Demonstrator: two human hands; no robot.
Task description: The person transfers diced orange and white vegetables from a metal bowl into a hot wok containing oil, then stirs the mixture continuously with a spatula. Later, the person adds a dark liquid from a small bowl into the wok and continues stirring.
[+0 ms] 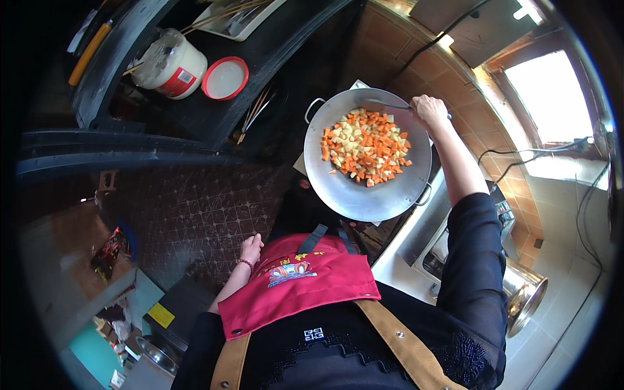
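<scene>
A large metal wok (358, 202) with two loop handles stands before me. Diced carrots and pale cubes that look like potato (365, 146) lie heaped in its middle. My right hand (429, 111) is closed around the handle of a metal cooking utensil (387, 104), whose head rests at the far side of the wok, partly hard to make out. Beside the red apron (312, 287), my left hand (252, 248) hangs with its fingers curled, away from the wok; no object shows in it, and a beaded bracelet circles the wrist.
A white tub (170, 63) and a red-rimmed lid (225, 78) stand on a dark shelf at the upper left, near a white tray (246, 29). Thin sticks (253, 114) lie left of the wok. A metal pot (526, 292) is at the right, and cables hang along the tiled wall.
</scene>
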